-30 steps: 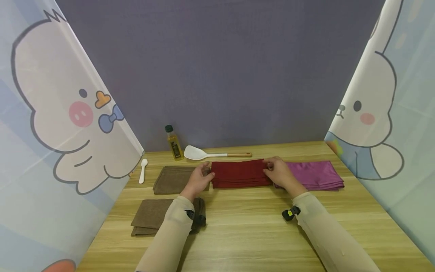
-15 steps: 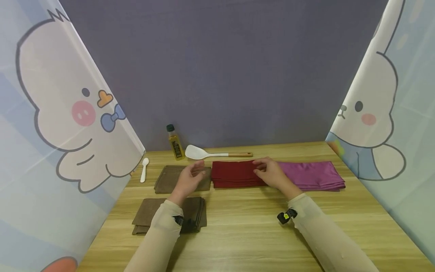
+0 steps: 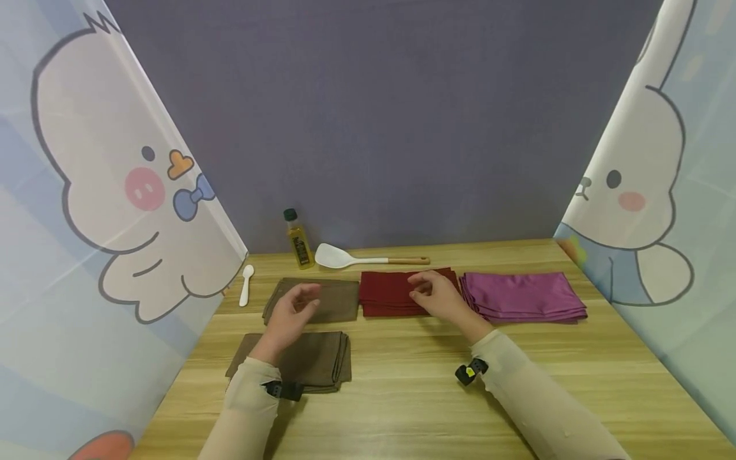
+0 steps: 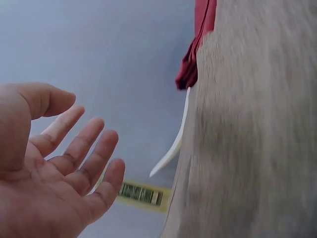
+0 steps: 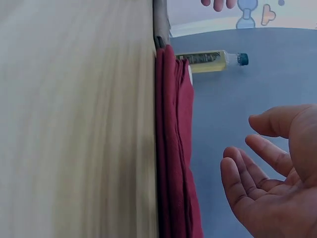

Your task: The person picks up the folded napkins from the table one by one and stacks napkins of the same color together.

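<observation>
A folded dark red cloth (image 3: 382, 292) lies between a folded brown cloth (image 3: 336, 300) on its left and a folded purple cloth (image 3: 520, 295) on its right. Nearer the front is a second folded brown cloth (image 3: 322, 358), partly covered from view by the left forearm. My left hand (image 3: 290, 316) hovers over the brown cloths, fingers loosely bent and nothing in them. Above the red cloth's right part is my right hand (image 3: 439, 297), also holding nothing. The right wrist view shows a gap between that hand (image 5: 277, 173) and the red cloth (image 5: 176, 148).
At the back stand a small bottle of yellow oil (image 3: 300, 246) with a dark green cap and, beside it, a white spatula (image 3: 333, 257) with a wooden handle. A small white spoon (image 3: 246, 285) lies at the left edge of the wooden table (image 3: 402, 396).
Both hands have come away from the red cloth's ends. The left hand has moved left and toward the front; the right has shifted left above the cloth, uncovering the purple one.
</observation>
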Motion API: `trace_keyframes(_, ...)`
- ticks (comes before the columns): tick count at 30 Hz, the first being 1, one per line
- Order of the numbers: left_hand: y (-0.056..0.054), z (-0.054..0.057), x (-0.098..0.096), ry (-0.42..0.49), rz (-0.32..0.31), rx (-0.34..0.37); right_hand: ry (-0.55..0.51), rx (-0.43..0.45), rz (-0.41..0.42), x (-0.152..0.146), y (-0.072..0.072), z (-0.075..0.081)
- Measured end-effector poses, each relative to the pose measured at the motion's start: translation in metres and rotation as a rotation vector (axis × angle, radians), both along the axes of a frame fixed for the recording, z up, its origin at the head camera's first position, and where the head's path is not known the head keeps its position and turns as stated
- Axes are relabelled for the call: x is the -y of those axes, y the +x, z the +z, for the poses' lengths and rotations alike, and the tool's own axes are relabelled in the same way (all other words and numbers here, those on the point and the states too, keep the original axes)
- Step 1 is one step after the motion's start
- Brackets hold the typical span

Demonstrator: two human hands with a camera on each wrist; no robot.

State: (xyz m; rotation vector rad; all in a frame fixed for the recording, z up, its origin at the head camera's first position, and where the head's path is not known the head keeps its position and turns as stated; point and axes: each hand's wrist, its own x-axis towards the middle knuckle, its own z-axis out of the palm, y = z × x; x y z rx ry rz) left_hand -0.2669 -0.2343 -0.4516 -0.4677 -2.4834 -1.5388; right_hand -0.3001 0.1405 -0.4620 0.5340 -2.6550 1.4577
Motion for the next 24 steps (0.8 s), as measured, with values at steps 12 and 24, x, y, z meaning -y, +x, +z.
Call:
trace_keyframes(12,0.007,-0.012,0.051,-0.035,0.074,-0.024,-0.024,0.029,0.033,0.024,0.004,-0.008)
trace_keyframes(24,0.011,-0.022,0.091,-0.009,0.160,-0.048,-0.026,0.038,0.080,0.045,0.002,-0.013)
